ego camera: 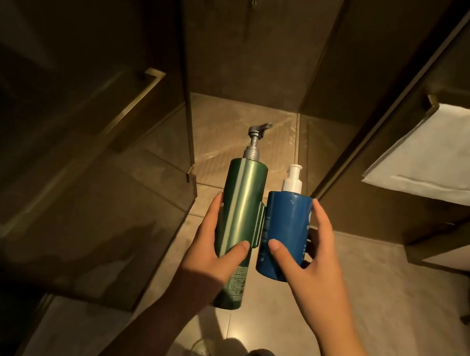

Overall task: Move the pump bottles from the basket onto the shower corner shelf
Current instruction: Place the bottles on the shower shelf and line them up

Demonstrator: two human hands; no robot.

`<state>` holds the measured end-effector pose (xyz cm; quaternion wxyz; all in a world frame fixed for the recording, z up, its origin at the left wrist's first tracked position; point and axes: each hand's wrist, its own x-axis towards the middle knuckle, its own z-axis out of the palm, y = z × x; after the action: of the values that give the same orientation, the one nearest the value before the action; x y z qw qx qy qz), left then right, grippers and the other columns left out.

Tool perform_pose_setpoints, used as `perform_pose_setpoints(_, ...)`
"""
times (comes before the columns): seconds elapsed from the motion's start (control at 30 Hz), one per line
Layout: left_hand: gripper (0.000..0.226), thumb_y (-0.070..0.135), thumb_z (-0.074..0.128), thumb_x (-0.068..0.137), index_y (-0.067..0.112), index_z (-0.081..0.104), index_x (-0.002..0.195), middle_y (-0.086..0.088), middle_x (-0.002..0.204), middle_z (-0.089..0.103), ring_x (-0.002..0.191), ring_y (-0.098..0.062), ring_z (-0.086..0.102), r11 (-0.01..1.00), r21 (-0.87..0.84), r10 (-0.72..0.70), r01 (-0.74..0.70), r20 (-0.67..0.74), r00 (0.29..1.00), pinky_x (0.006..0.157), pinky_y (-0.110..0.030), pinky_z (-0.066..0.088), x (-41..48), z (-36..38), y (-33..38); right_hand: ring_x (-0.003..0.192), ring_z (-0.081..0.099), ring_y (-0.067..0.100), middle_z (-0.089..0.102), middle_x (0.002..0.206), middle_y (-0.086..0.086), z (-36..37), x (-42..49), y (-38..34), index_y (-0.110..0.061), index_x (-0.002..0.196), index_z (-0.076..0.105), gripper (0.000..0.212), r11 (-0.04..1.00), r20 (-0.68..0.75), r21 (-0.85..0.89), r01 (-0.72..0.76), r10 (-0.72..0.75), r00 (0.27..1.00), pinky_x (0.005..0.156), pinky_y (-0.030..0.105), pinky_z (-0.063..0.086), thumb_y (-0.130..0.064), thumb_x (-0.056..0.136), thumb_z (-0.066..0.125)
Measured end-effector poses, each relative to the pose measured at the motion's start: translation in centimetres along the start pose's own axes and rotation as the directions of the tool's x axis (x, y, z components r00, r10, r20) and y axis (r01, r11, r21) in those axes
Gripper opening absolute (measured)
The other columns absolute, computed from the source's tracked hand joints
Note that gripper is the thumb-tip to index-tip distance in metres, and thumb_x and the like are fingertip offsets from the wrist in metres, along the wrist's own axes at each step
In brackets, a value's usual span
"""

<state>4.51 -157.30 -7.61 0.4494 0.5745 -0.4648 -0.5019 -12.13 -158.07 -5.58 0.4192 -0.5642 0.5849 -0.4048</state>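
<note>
Dim tiled bathroom, brown floor [393, 295]. Glass shower door [73, 183] stands left of the green pump bottle [242, 209]; white towel [452, 157] up to its right. Green pump bottle is off the floor, person's left hand [215, 254] wrapped round its lower body. Shorter blue pump bottle [284, 225] just beside it, right side, grasped by right hand [319, 259].

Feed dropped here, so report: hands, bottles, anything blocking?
Left hand grips green pump bottle. Right hand grips blue pump bottle. Bottles side by side, midair. Basket, shelf not seen.
</note>
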Motion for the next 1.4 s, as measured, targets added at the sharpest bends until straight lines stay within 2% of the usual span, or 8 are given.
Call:
perform_pose_setpoints(0.2,0.078,0.024,0.06,0.084,0.066,0.012,0.128,0.035,0.119,0.039,0.098,0.021,0.047,0.999,0.041,-0.018,0.017,0.021,1.0,0.067,0.001,0.041,7.7,1.2,0.7,0.096,0.041,-0.033,0.035,0.1,-0.062,-0.3,8.4,1.1,-0.06,0.136,0.016,0.084,1.0,0.025,0.0,-0.022,0.022,0.999,0.061,-0.004,0.04,-0.055,0.07,0.068)
perform_pose_setpoints(0.53,0.081,0.019,0.062,0.086,0.06,0.014,0.137,0.024,0.14,0.036,0.121,0.003,0.042,0.998,0.06,-0.003,0.011,-0.125,0.992,0.094,-0.027,0.041,23.0,6.5,4.1,0.093,0.046,-0.021,0.043,0.122,-0.028,-5.1,26.8,0.8,-0.063,0.135,0.011,0.088,0.998,0.133,-0.059,0.02,-0.012,0.991,0.067,0.008,0.041,-0.065,0.065,0.064)
perform_pose_setpoints(0.63,0.081,0.021,0.063,0.085,0.066,0.015,0.132,0.042,0.124,0.038,0.112,0.014,0.045,0.997,0.071,-0.004,0.012,-0.121,0.993,0.084,-0.019,0.043,27.3,8.2,5.7,0.087,0.042,-0.026,0.038,0.122,-0.03,-6.8,31.8,0.5,-0.066,0.133,0.011,0.09,0.999,0.134,-0.029,0.015,-0.011,0.991,0.056,0.005,0.041,-0.065,0.06,0.063)
perform_pose_setpoints(0.77,0.083,0.022,0.065,0.083,0.07,0.015,0.128,0.044,0.119,0.036,0.108,0.015,0.046,0.997,0.07,-0.015,0.028,-0.178,0.984,0.073,-0.011,0.044,31.9,9.3,6.2,0.098,0.049,-0.02,0.04,0.114,-0.039,-7.4,37.5,1.3,-0.063,0.135,0.015,0.085,1.0,0.21,0.02,0.024,-0.028,0.977,0.065,0.011,0.05,-0.053,0.07,0.069)
perform_pose_setpoints(0.87,0.082,0.021,0.065,0.084,0.07,0.015,0.127,0.044,0.119,0.037,0.108,0.013,0.048,0.997,0.054,-0.044,0.057,-0.209,0.977,0.074,-0.012,0.045,34.4,9.0,6.3,0.097,0.047,-0.025,0.043,0.11,-0.038,-6.8,40.7,1.7,-0.062,0.135,0.017,0.083,1.0,0.271,0.016,0.016,-0.019,0.962,0.058,0.003,0.045,-0.05,0.073,0.071)
perform_pose_setpoints(1.07,0.077,0.024,0.063,0.083,0.068,0.019,0.128,0.045,0.116,0.042,0.105,0.018,0.049,0.996,0.018,-0.078,0.085,-0.234,0.969,0.071,-0.004,0.045,40.7,6.6,6.5,0.099,0.05,-0.02,0.048,0.109,-0.034,-3.7,47.6,2.0,-0.066,0.13,0.02,0.081,0.999,0.361,0.009,-0.033,0.027,0.932,0.061,0.007,0.049,-0.049,0.071,0.073)
perform_pose_setpoints(1.27,0.079,0.022,0.064,0.084,0.055,0.018,0.139,0.037,0.123,0.042,0.105,0.017,0.049,0.997,0.028,-0.061,0.069,-0.219,0.974,0.074,-0.003,0.044,49.9,3.1,7.0,0.097,0.048,-0.024,0.047,0.11,-0.035,-0.1,55.8,-0.1,-0.064,0.134,0.016,0.088,0.999,0.294,-0.041,0.007,0.005,0.956,0.06,0.007,0.047,-0.066,0.06,0.064)
perform_pose_setpoints(1.4,0.076,0.034,0.062,0.075,0.064,0.02,0.132,0.047,0.113,0.046,0.105,0.014,0.052,1.0,0.012,-0.021,0.024,-0.217,0.976,0.072,-0.007,0.047,55.1,0.6,9.0,0.094,0.045,-0.029,0.041,0.108,-0.04,2.0,61.0,-2.3,-0.063,0.135,0.016,0.086,0.998,0.279,-0.017,0.055,-0.049,0.959,0.063,0.009,0.047,-0.057,0.068,0.069)
